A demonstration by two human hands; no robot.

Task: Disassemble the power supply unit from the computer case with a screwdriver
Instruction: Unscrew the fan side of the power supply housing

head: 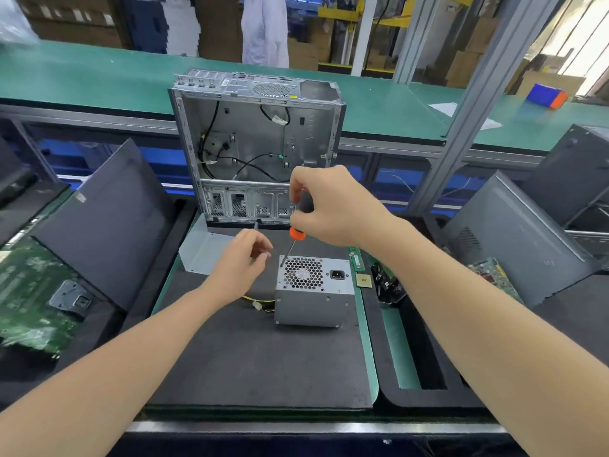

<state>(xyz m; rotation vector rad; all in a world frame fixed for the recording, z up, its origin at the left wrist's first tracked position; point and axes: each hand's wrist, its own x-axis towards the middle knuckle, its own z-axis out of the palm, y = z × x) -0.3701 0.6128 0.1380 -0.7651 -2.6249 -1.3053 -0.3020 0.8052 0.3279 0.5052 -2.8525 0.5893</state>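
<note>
On foam mat [250,351], boxy grey-metal PSU [313,298]; R hand [333,206] grips orange-collared screwdriver [297,233], L hand [240,268] curled, maybe empty.

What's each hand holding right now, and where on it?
The right hand grips the screwdriver by its black handle; the left hand, fingers loosely curled, holds nothing visible.

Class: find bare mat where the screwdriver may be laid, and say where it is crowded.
Bare: the dark mat between the power supply unit and the near edge. Crowded: right of the unit, by memory stick and processor chip; left, its yellow cable; behind, the computer case.
</note>
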